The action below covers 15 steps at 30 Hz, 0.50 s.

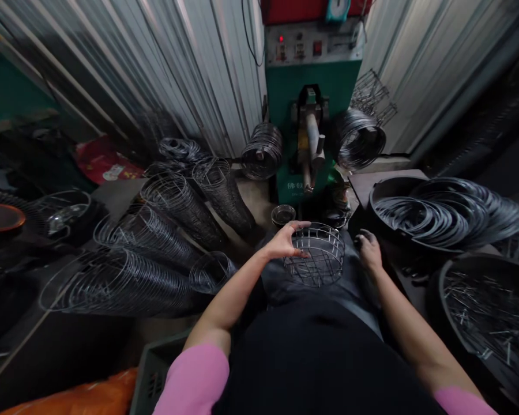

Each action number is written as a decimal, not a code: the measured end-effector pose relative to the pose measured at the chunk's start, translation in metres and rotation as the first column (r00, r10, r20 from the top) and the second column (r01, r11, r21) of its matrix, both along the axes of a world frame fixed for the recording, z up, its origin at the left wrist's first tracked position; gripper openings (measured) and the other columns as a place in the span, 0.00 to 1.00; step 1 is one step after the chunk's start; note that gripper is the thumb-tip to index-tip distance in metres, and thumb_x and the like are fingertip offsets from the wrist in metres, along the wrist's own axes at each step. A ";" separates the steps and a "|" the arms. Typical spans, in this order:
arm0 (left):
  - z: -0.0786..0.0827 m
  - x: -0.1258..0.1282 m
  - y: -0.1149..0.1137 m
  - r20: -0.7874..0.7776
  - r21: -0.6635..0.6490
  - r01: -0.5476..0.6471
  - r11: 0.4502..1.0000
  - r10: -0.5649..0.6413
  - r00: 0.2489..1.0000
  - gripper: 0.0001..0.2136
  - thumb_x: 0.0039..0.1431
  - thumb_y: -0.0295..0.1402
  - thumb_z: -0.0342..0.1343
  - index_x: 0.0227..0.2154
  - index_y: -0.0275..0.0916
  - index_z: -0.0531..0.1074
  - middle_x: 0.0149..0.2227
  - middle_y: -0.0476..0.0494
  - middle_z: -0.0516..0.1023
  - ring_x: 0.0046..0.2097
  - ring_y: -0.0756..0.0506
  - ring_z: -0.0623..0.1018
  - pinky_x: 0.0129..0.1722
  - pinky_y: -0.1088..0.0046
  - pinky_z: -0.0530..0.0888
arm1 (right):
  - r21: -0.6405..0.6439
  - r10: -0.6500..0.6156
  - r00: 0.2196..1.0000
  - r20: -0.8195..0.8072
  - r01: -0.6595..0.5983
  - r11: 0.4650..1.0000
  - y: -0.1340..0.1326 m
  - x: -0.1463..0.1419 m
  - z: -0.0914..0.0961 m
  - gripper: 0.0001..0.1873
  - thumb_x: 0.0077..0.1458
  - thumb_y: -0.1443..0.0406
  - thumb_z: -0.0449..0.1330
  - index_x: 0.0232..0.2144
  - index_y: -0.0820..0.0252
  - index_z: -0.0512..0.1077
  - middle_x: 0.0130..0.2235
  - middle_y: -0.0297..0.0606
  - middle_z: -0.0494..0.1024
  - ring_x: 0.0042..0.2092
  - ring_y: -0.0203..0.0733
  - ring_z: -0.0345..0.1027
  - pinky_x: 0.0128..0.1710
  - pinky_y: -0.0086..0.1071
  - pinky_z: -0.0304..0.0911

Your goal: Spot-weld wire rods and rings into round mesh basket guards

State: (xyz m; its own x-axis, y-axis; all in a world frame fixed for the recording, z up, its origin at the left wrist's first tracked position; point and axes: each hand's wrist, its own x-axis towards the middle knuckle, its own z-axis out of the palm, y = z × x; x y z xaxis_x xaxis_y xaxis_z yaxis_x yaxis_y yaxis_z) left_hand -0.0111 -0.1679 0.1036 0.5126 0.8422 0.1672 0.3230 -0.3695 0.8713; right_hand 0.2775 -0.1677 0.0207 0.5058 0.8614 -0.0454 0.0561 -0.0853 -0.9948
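Note:
My left hand (288, 241) grips the rim of a round wire basket (318, 268), thumb and fingers closed on its left side. The basket is a cage of thin metal wires, held over my lap. To its right, apart from it, my right hand (369, 251) is beside my right thigh. Its fingers look dark and curled; whatever they hold, if anything, cannot be made out. Ahead of both hands stands a green machine (285, 104) with a metal arm and electrode-like tip (309, 181).
Stacks of wire rings or baskets (142, 282) lie on the left. On the right, a black tray (378, 213) holds wire hoops (467, 204), and a round tub (441, 300) holds short wire pieces. Wire coils (360, 138) flank the machine. A green crate (149, 369) is at lower left.

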 end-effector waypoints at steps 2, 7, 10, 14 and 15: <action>0.000 0.006 -0.006 -0.099 0.112 -0.061 0.992 0.073 0.992 0.41 0.33 0.42 0.69 0.54 0.44 0.62 0.57 0.40 0.60 0.59 0.38 0.60 0.59 0.62 0.58 | 0.002 0.031 0.993 0.114 -0.031 1.000 -0.003 0.003 -0.018 0.18 0.41 0.59 0.57 0.36 0.62 0.65 0.35 0.40 0.72 0.37 0.41 0.65 0.43 0.38 0.60; -0.022 0.014 -0.010 -0.199 0.176 -0.128 0.976 0.163 0.966 0.39 0.33 0.43 0.68 0.53 0.43 0.63 0.58 0.38 0.57 0.60 0.36 0.58 0.60 0.60 0.57 | -0.014 -0.084 0.988 -0.127 0.083 0.996 -0.008 0.009 -0.041 0.15 0.41 0.63 0.58 0.34 0.61 0.64 0.36 0.40 0.72 0.42 0.43 0.63 0.47 0.38 0.57; -0.031 0.012 -0.007 -0.248 0.203 -0.108 0.973 0.158 0.956 0.39 0.36 0.44 0.66 0.54 0.40 0.62 0.61 0.34 0.53 0.62 0.35 0.55 0.60 0.57 0.55 | -0.028 -0.131 0.944 -0.301 0.129 0.991 0.000 0.020 -0.039 0.10 0.43 0.63 0.57 0.31 0.59 0.63 0.29 0.33 0.70 0.33 0.37 0.65 0.36 0.34 0.64; -0.027 0.012 -0.006 -0.382 0.125 0.057 0.990 -0.005 0.924 0.46 0.34 0.49 0.66 0.58 0.40 0.55 0.63 0.32 0.47 0.64 0.33 0.50 0.60 0.51 0.53 | -0.079 -0.131 0.841 -0.524 0.106 0.991 0.003 0.031 -0.034 0.09 0.41 0.66 0.59 0.29 0.59 0.66 0.23 0.30 0.68 0.24 0.34 0.64 0.22 0.27 0.62; -0.026 0.013 -0.007 -0.397 0.102 0.070 0.992 -0.024 0.918 0.47 0.34 0.50 0.65 0.58 0.40 0.55 0.63 0.32 0.46 0.64 0.33 0.50 0.60 0.50 0.52 | -0.092 -0.129 0.813 -0.568 0.093 0.991 0.002 0.031 -0.032 0.08 0.40 0.67 0.60 0.28 0.60 0.67 0.22 0.31 0.68 0.24 0.34 0.64 0.21 0.26 0.62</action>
